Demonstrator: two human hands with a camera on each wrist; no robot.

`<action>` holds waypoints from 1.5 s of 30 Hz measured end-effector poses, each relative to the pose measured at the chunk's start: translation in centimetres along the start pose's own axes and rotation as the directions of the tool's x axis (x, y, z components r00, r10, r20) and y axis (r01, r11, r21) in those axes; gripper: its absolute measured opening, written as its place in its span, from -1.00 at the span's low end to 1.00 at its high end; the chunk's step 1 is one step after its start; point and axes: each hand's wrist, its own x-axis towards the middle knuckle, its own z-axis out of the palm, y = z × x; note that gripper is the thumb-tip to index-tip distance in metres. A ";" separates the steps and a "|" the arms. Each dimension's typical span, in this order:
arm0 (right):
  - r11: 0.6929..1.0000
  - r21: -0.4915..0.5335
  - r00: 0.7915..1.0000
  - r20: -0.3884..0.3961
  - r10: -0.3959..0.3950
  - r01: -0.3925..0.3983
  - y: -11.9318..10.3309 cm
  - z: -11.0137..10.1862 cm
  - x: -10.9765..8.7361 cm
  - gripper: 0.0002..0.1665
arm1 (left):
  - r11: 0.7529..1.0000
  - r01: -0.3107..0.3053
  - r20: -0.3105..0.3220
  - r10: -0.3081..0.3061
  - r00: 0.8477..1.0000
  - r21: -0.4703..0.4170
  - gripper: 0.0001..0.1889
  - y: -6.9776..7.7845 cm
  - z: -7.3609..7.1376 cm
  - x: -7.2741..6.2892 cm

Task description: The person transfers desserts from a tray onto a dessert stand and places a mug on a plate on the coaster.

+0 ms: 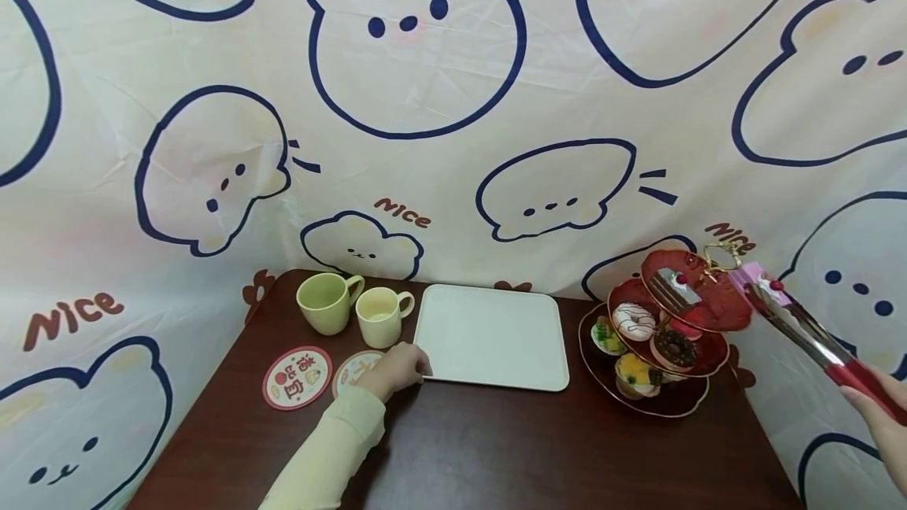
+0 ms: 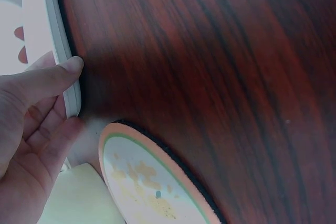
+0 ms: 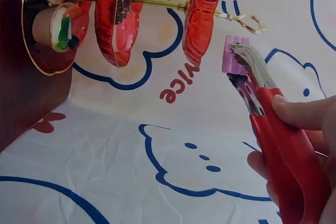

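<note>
My left hand (image 1: 398,369) pinches the near left corner of a white rectangular tray (image 1: 492,337), thumb (image 2: 72,65) on the rim in the left wrist view. Off to the right, my right hand (image 1: 881,419) grips the red handles of metal tongs (image 3: 286,145). Between the tong tips is a small pink-purple cake slice (image 3: 236,56) with a red berry on top, held in the air beside the top tier of a red three-tier stand (image 1: 697,282). Another cake slice (image 1: 676,290) lies on that tier.
Lower tiers carry a white-iced donut (image 1: 634,322), a chocolate donut (image 1: 673,348) and cupcakes (image 1: 636,376). Left of the tray stand a larger green mug (image 1: 324,304) and a smaller cream mug (image 1: 379,319). Two round coasters (image 1: 298,378) lie before them on the dark wooden table (image 1: 489,447). Behind hangs a printed cloth.
</note>
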 end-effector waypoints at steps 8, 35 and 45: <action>0.991 0.098 0.996 -0.014 -0.088 0.089 -1.3 0.8 1.9 -0.50 | 1.000 0.007 -0.002 -0.007 1.000 0.001 -0.82 -0.1 0.1 0.0; 0.977 -0.035 0.954 0.225 -0.197 0.210 -4.3 0.3 4.8 -0.49 | 1.000 0.001 -0.001 -0.001 1.000 0.013 -0.82 -0.5 0.2 0.4; 0.962 -0.061 0.940 0.239 -0.243 0.264 -4.6 -0.2 4.7 -0.47 | 1.000 0.009 0.001 -0.009 1.000 0.001 -0.82 -0.6 0.4 0.4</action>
